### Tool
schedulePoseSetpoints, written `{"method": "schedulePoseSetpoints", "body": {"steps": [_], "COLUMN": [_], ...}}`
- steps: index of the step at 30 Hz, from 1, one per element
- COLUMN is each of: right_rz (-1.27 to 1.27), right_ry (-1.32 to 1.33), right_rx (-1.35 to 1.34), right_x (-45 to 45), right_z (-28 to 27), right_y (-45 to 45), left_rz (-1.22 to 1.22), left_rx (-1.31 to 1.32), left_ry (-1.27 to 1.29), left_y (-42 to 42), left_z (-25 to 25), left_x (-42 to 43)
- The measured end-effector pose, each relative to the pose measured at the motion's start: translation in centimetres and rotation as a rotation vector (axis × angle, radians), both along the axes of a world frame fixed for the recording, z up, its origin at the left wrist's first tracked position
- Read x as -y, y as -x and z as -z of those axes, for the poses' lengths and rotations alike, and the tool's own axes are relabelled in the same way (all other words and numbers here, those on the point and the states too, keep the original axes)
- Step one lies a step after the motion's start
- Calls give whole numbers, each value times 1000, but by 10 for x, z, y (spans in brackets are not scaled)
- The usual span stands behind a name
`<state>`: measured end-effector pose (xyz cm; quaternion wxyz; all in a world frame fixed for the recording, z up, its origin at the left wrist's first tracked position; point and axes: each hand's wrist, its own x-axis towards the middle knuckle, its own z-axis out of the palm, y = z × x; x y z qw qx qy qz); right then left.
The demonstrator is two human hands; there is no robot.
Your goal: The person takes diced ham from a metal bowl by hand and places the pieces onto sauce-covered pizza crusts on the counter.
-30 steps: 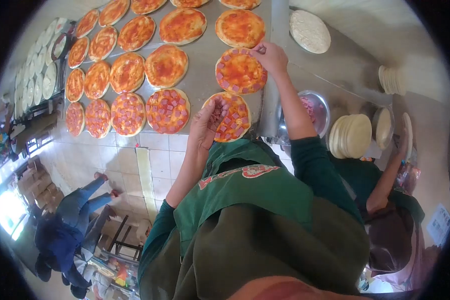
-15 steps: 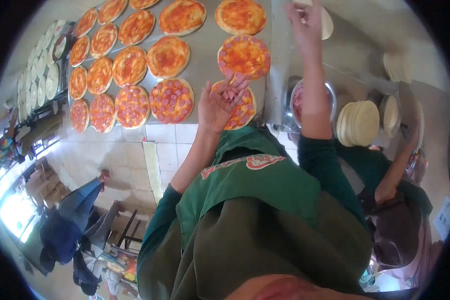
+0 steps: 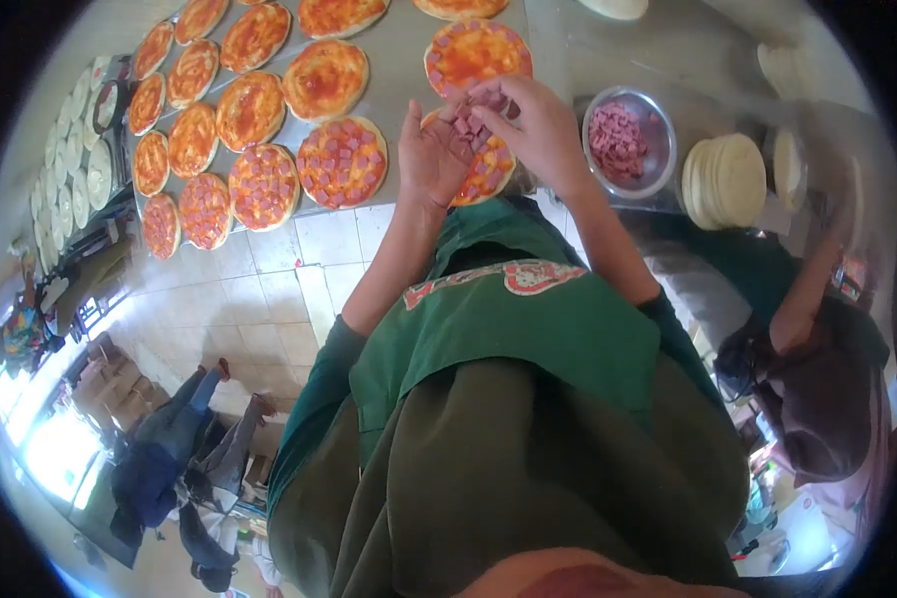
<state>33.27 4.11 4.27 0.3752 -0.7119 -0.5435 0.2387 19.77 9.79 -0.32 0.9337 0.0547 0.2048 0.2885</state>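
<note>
Palm up, my left hand point(image 3: 434, 164) cups a small heap of diced ham point(image 3: 471, 127) above the nearest pizza point(image 3: 490, 171), hiding part of it. The fingers of my right hand point(image 3: 538, 130) are pinched at that heap, touching the ham. Just beyond lies a pizza point(image 3: 476, 50) with red sauce and ham cubes around its edge. To the left, a ham-topped pizza point(image 3: 342, 162) sits in the front row, with sauce-only rounds point(image 3: 325, 80) behind it. A metal bowl point(image 3: 666, 149) of diced ham stands right of my right hand.
Stacked pale dough rounds point(image 3: 725, 182) stand right of the bowl. A co-worker point(image 3: 817, 389) is at the lower right, an arm reaching toward the table. Other people point(image 3: 154, 478) are at the lower left. Pale rounds point(image 3: 70, 164) fill a rack at the far left.
My right hand has come back from the far right of the table to the ham in my left palm. The view has shifted, so the pizzas appear higher in the frame.
</note>
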Motion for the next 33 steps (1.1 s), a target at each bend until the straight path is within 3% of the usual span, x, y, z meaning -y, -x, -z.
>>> {"method": "schedulePoseSetpoints", "body": {"steps": [7,10,19,22,25,33], "right_rz": [24,7,45,52,188,104], "right_ry": [-37,127,-24,47,56,167], "right_rx": [202,23,156,-11,-386,67], "right_x": [15,21,29,22,2,-85], "right_z": [6,11,31,34,46,98], "right_y": [15,23,31,25,9,-20], "left_rz": [93,87,156,185,157,-7], "left_rx": [-66,-121,-230,-234,-216,-235], "left_ry": [-77,-47,-114,-123,-70,-40], "left_y": [14,18,23,23,22,31], "left_z": [3,2,20,33,25,21], "left_x": [11,16,23,17,6,-13]}}
